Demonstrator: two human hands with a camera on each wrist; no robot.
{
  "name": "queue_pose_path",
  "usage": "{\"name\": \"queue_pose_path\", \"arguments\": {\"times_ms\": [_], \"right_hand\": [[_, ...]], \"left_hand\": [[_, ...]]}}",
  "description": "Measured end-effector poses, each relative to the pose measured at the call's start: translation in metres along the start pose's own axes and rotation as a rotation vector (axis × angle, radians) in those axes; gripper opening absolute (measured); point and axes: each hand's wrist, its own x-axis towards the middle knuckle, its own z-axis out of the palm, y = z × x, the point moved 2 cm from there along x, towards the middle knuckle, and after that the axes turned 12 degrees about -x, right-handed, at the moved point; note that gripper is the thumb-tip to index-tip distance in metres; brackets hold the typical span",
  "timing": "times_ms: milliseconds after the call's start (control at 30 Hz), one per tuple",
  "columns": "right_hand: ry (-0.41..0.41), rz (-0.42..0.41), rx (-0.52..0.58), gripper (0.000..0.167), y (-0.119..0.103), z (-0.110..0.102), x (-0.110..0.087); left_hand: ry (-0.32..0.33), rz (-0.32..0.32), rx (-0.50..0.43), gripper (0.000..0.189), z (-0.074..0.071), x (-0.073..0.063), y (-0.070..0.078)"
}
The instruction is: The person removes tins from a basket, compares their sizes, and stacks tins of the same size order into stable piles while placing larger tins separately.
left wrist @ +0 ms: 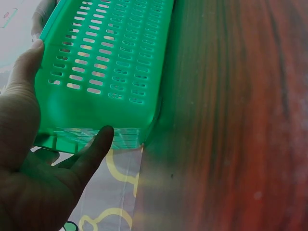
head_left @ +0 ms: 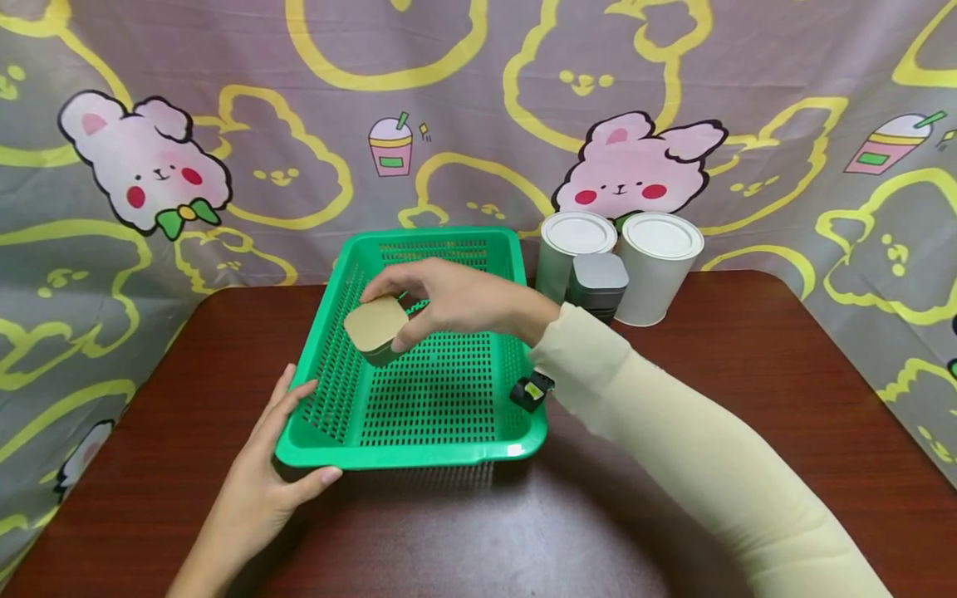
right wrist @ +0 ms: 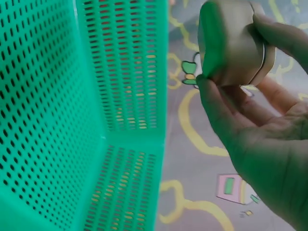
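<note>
A green plastic basket [head_left: 419, 455] with slotted walls and floor stands on the table. My left hand [head_left: 262, 473] grips its near left corner, fingers along the left rim and thumb at the front rim. In the left wrist view, that hand [left wrist: 53, 168] shows against the outside of the basket [left wrist: 91, 113]. My right hand [head_left: 456, 303] reaches over the basket and pinches a small gold square tin [head_left: 376, 324] with rounded corners between thumb and fingers. In the right wrist view, the tin [right wrist: 236, 43] hangs above the slotted floor, its lid seam showing.
Right of the basket stand two white-lidded canisters [head_left: 579, 234] [head_left: 661, 270]. In front of them is a dark square tin with a grey lid [head_left: 601, 272]. The dark red wooden table [head_left: 763, 399] ends at a patterned curtain [head_left: 463, 116] behind.
</note>
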Motion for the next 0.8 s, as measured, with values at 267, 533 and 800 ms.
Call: {"name": "queue_pose_path", "arguments": {"times_ms": [267, 533, 800], "right_hand": [[0.124, 0.088, 0.022, 0.053, -0.004, -0.022, -0.029], [0.241, 0.168, 0.022, 0.053, -0.002, -0.043, -0.063], [0.356, 0.275, 0.012, 0.051, 0.006, -0.064, -0.100]], "left_hand": [[-0.005, -0.011, -0.031, 0.099, 0.000, 0.000, 0.000], [-0.006, -0.015, -0.034, 0.099, -0.001, 0.001, 0.000], [-0.007, -0.020, -0.032, 0.100, 0.000, 0.001, 0.000]]}}
